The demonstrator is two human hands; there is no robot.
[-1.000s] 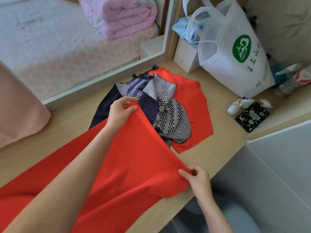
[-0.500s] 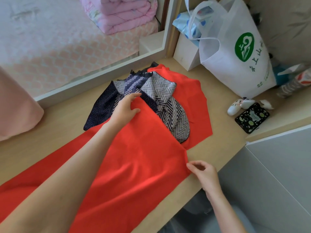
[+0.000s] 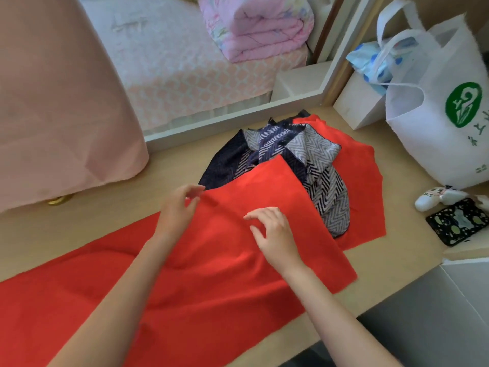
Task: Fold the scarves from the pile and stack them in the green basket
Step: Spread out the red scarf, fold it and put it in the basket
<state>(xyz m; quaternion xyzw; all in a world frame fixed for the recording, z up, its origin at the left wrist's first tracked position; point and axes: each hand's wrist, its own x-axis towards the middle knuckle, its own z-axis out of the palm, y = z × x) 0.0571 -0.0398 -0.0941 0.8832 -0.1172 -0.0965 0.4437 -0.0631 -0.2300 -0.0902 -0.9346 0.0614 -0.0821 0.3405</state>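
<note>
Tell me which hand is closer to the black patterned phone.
Right. The right hand sits over the red scarf, left of the black patterned phone; the left hand is farther left, at the scarf's far edge.

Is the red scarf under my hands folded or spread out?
Spread out: the red scarf lies as one long flat strip along the table.
</note>
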